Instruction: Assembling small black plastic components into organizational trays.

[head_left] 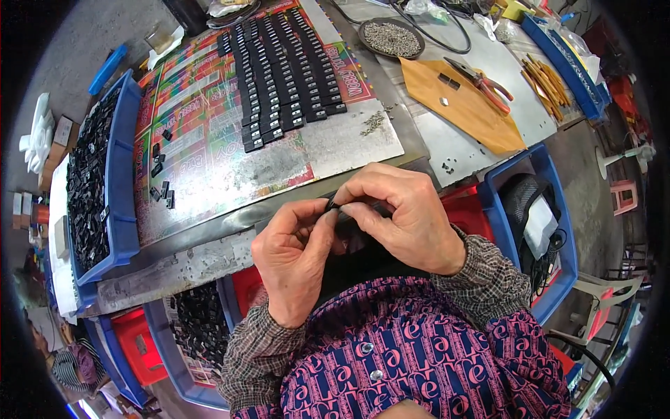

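Just in front of the table's near edge, my left hand and my right hand meet fingertip to fingertip. Both pinch one small black plastic piece, mostly covered by the fingers and thumbs. Beyond them, several rows of small black pieces with silvery metal inserts are laid out on a printed sheet. Loose black pieces lie at the sheet's left side. A little pile of tiny metal parts is on its right side.
A blue bin full of black pieces stands at the left. Across the table are a dish of metal bits, red-handled pliers on brown paper, and yellowish sticks. Blue crates sit below the table on both sides.
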